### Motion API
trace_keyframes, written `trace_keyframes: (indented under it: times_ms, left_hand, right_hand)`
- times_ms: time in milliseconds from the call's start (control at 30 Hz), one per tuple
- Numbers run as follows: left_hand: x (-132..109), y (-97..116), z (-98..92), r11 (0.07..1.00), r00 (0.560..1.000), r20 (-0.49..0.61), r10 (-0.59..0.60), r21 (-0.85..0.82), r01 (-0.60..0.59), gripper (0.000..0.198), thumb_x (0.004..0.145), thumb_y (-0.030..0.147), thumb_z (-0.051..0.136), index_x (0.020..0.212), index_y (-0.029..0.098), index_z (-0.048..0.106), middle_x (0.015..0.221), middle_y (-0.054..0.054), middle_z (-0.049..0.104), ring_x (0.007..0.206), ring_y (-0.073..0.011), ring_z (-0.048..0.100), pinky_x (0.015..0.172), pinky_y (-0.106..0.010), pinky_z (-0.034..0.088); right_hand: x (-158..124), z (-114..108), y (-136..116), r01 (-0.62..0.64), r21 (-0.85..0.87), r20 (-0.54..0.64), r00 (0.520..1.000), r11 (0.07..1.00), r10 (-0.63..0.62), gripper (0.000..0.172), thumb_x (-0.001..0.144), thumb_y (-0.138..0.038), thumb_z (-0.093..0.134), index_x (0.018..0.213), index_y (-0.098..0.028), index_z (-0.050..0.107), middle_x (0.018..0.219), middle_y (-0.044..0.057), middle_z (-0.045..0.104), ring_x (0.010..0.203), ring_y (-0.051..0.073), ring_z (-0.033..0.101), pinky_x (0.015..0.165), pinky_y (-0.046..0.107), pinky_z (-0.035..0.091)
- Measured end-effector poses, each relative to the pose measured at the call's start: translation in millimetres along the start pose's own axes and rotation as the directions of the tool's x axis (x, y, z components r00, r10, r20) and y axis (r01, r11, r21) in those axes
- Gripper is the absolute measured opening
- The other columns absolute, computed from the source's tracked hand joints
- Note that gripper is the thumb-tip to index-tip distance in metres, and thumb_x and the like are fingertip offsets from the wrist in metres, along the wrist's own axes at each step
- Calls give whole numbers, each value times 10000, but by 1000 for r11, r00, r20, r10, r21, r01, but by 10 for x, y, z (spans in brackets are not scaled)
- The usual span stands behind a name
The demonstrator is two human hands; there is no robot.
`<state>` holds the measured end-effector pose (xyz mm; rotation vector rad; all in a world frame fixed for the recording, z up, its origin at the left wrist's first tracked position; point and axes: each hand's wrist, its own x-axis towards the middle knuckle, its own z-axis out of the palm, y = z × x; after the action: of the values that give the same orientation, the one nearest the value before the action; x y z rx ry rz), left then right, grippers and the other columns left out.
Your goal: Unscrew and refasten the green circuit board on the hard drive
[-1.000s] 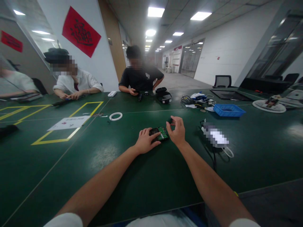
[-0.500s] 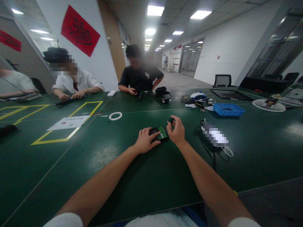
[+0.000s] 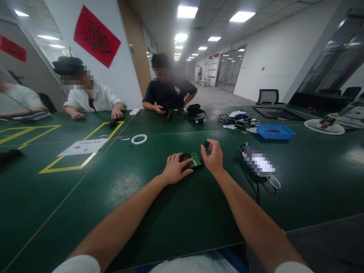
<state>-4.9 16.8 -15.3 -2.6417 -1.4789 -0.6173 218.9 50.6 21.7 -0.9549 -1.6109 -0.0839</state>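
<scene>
A hard drive [image 3: 195, 160], with a green circuit board facing up and a dark casing, lies on the green table in front of me. My left hand [image 3: 176, 168] is on it, its index finger across the top and its thumb along the near edge, covering the left part. Just right of the drive and raised above the table is my right hand [image 3: 212, 155]. Its thumb and fingers pinch a small dark, blocky piece [image 3: 206, 144], whose kind I cannot make out. The piece is apart from the drive.
To the right lie a white device with a blurred screen [image 3: 258, 163] and a black cable [image 3: 257, 189]. Farther back are a blue tray [image 3: 275, 132] and tangled cables [image 3: 224, 120]. A white ring [image 3: 139, 139] lies left. Two people sit across, another at far left.
My hands and the hard drive stay almost in place. Across the table, the person in white has moved one hand to the right with a dark object, setting it near the yellow tape.
</scene>
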Motion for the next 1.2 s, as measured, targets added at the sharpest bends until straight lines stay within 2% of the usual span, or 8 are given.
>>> trace_keyframes:
  times_ms: [167,367,700,967,1200]
  left_hand:
    - [0,13,-18,1000,1000,5,-7,-2,7,576,921,662,521,1453,442,514,1455,-112,388,1308,-385,360,1045,-583,313]
    - [1,15,-25,1000,1000,1,-6,-8,6,574,916,660,532,1449,446,517,1454,-110,391,1302,-383,368,1045,-584,314]
    - [2,19,-26,1000,1000,2,-5,-12,5,577,920,663,521,1456,449,508,1456,-109,383,1306,-379,362,1047,-582,311]
    - [-1,9,-13,1000,1000,6,-1,6,1,574,927,664,505,1457,444,506,1457,-118,372,1311,-384,358,1044,-592,310]
    - [0,8,-13,1000,1000,4,-4,-10,4,571,925,659,516,1453,443,513,1463,-116,374,1316,-385,354,1050,-594,305]
  right_hand:
    - [5,-39,-56,37,-13,28,999,999,-36,352,964,-334,562,1291,-204,537,1195,142,572,1005,236,643,774,393,637]
    - [-12,27,-40,45,33,9,999,998,-45,397,971,-311,548,1348,-210,471,1315,159,555,1126,256,625,805,414,643]
    - [12,-50,-93,22,-27,11,1000,999,-21,307,949,-327,581,1228,-208,534,1149,128,560,897,211,621,727,381,624]
    - [-10,-9,-57,22,3,28,999,1000,-22,362,964,-307,542,1308,-213,486,1190,127,599,941,222,652,774,397,626]
    - [8,-31,-73,11,2,3,1000,1000,-11,360,931,-358,615,1244,-207,522,1180,132,574,898,218,645,725,393,635]
